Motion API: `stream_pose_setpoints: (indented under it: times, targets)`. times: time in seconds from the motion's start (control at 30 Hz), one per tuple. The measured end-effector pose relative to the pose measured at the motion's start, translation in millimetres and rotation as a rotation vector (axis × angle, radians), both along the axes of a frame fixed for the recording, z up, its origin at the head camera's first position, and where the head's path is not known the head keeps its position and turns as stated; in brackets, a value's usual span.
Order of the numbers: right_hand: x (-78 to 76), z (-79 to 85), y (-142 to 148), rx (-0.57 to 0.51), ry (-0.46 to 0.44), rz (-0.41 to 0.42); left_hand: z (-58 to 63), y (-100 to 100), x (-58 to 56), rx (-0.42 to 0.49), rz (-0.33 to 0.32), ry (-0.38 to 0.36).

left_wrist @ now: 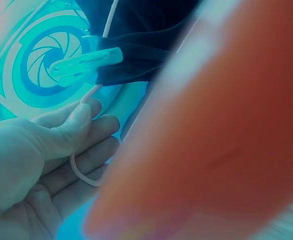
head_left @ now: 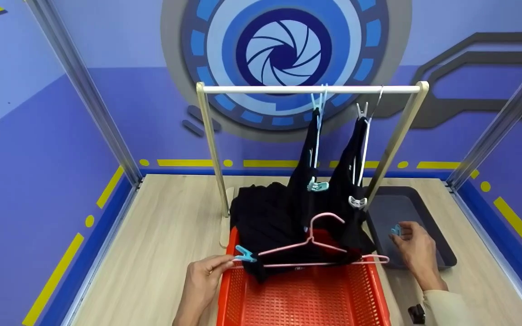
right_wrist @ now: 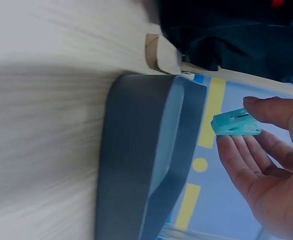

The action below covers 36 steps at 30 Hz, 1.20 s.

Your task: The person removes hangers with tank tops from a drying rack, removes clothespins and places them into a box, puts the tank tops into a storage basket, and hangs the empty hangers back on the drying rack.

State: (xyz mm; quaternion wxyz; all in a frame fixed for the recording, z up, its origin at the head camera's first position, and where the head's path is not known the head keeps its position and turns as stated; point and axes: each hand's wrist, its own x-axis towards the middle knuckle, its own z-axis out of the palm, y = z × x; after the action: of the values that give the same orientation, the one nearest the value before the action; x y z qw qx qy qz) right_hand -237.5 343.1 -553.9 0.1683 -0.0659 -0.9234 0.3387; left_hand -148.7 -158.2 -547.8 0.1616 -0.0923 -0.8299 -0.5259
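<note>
My left hand [head_left: 197, 283] pinches the left end of a pink hanger [head_left: 288, 246] above the red basket. Beside those fingers, a light-blue clothespin [head_left: 245, 254] clips a black garment [head_left: 261, 267] to the hanger; the left wrist view shows this clothespin [left_wrist: 89, 62] up close. The garment runs along the hanger's lower bar, and its right end reaches near the hanger's right corner. Over the grey tray, my right hand [head_left: 417, 249] holds another blue clothespin [head_left: 395, 230] between thumb and fingers, plain to see as a turquoise clothespin [right_wrist: 235, 122] in the right wrist view.
Behind the red basket [head_left: 297, 294] stands a rack [head_left: 261, 89] with two hangers bearing clipped black garments [head_left: 351, 149]. More black cloth [head_left: 261, 208] is heaped at the basket's back. The grey tray [head_left: 442, 246] lies on the right. A small black object [head_left: 417, 313] is near the right sleeve.
</note>
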Motion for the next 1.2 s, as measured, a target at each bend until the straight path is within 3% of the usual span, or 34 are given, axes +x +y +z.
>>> stream_pose_setpoints:
  times: [0.43,0.63,0.97,1.2]
  targets:
    - [-7.5,-21.3,4.3,0.025,-0.087,0.028,-2.1,2.0,0.2,-0.001,0.023,0.03]
    - [-12.3,-26.4,8.5,0.039,-0.153,0.045,-1.7,0.3,-0.1,-0.012,0.024,-0.037]
    - [-21.1,-36.2,11.5,0.105,-0.154,0.067,-3.9,1.6,1.7,-0.017,0.016,0.074]
    - [-24.7,-41.8,12.0,0.103,-0.182,0.062,-2.8,1.7,1.2,0.012,0.006,0.041]
